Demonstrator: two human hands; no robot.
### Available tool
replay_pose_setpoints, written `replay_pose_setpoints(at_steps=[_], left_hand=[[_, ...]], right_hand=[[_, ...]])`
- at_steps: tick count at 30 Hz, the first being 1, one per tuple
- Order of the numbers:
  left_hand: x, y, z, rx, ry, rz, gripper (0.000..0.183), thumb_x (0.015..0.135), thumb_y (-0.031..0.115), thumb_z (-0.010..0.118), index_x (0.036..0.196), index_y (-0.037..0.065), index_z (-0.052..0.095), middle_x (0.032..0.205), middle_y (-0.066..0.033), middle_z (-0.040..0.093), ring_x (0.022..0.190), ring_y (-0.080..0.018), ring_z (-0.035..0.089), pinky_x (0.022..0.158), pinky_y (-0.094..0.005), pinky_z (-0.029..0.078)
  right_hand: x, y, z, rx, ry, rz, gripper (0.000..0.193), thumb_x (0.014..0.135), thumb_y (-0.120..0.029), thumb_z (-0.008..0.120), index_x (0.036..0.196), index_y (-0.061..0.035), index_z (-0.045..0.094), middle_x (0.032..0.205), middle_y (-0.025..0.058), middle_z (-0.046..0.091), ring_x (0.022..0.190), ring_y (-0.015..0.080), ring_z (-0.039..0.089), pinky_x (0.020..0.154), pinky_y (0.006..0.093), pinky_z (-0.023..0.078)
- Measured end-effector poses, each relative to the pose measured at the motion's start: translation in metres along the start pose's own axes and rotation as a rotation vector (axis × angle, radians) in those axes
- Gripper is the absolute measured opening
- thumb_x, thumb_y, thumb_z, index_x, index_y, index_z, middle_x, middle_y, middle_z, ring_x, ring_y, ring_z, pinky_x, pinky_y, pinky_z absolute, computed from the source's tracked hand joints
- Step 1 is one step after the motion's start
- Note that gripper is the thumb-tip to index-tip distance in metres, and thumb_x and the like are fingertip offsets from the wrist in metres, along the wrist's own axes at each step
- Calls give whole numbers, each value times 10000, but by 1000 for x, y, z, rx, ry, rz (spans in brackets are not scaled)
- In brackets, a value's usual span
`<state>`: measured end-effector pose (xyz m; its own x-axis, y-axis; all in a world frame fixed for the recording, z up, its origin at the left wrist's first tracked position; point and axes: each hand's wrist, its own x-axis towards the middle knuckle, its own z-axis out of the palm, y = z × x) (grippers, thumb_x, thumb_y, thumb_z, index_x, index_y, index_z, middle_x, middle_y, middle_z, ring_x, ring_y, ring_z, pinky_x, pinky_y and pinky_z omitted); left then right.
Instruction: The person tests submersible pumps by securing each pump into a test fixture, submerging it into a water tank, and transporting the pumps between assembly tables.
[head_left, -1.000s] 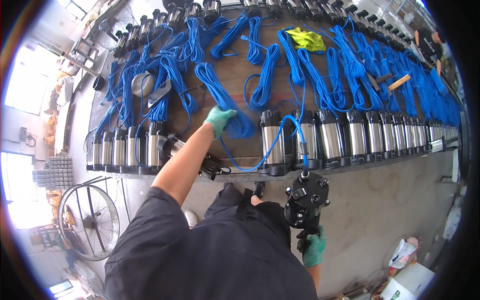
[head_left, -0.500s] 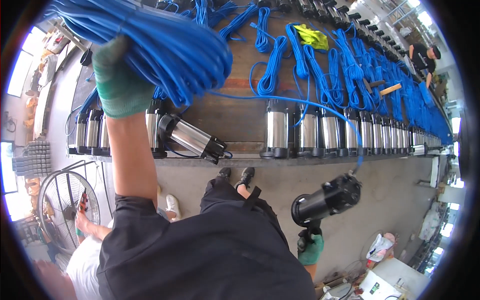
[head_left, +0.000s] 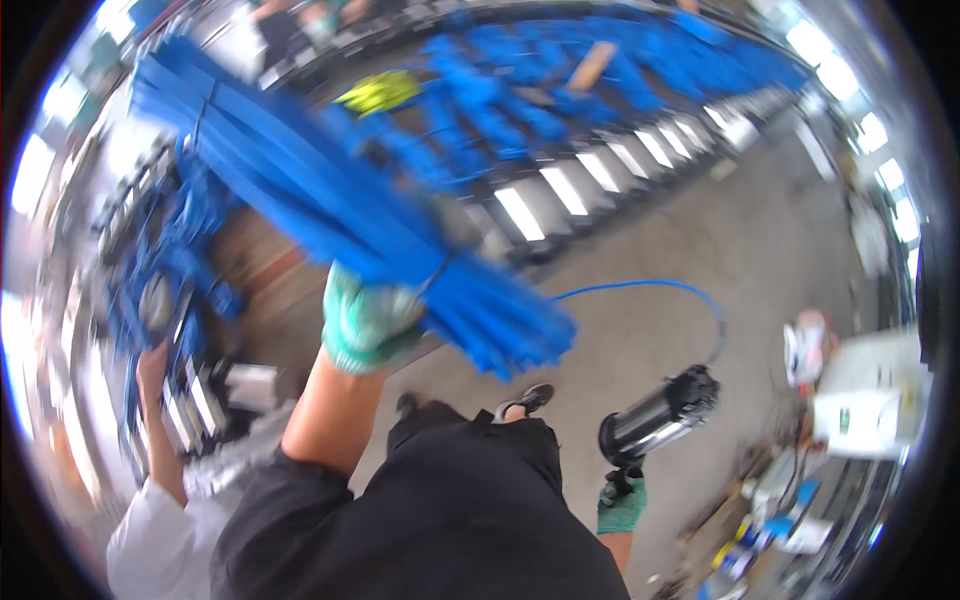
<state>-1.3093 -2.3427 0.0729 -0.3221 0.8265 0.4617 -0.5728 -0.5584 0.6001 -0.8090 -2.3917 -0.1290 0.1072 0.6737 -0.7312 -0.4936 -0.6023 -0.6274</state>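
In a green glove, my left hand is closed round a large tied bundle of blue cable, raised over the bench edge and slanting from upper left to lower right. One strand of the blue cable loops out to the right and runs into the top of a cylindrical pump. That pump, shiny and dark with black ends, is held clear of the floor at my right side. My right hand, also in a green glove, grips a black part at its lower end; its fingertips are partly hidden.
The long bench carries several metal pumps, blue cable coils, a yellow-green cloth and a wooden-handled tool. A person in a white sleeve reaches to the bench at left. A white table and scattered items stand at right.
My view has swung to the right along the bench. The cable bundle in my left hand has come lower and nearer my body; the pump stays in my right hand.
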Motion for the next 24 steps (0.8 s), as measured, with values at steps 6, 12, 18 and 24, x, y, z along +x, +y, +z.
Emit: replay_pose_setpoints(at_steps=[6,12,18,24], left_hand=[[36,-201,57,43,-79,-252,697,744,143,886,1329,156,508,1099,-75,629,1011,-292,643,953,-502,520],[101,-353,100,74,-196,-474,654,760,90,871,1298,157,504,1152,-91,642,1172,-336,619,1021,-534,509],[206,-521,133,-45,-371,-454,527,814,16,809,1239,149,525,1255,-93,628,1219,-351,601,1031,-532,504],[302,-699,191,-119,-456,-636,457,843,-7,779,1223,117,556,1273,-104,635,1282,-350,566,1113,-573,412]], right_hand=[[90,-20,-91,135,369,58,187,845,-153,496,986,-101,609,670,166,640,439,234,549,378,308,418],[149,-32,-151,304,554,288,243,865,-147,447,1042,-185,609,727,113,623,466,185,497,379,271,351],[228,-63,-188,634,591,554,227,924,-214,387,985,-163,600,677,67,574,501,146,492,389,243,327],[324,-154,-190,687,644,620,249,939,-232,384,974,-138,611,708,80,608,505,157,501,393,247,342]])
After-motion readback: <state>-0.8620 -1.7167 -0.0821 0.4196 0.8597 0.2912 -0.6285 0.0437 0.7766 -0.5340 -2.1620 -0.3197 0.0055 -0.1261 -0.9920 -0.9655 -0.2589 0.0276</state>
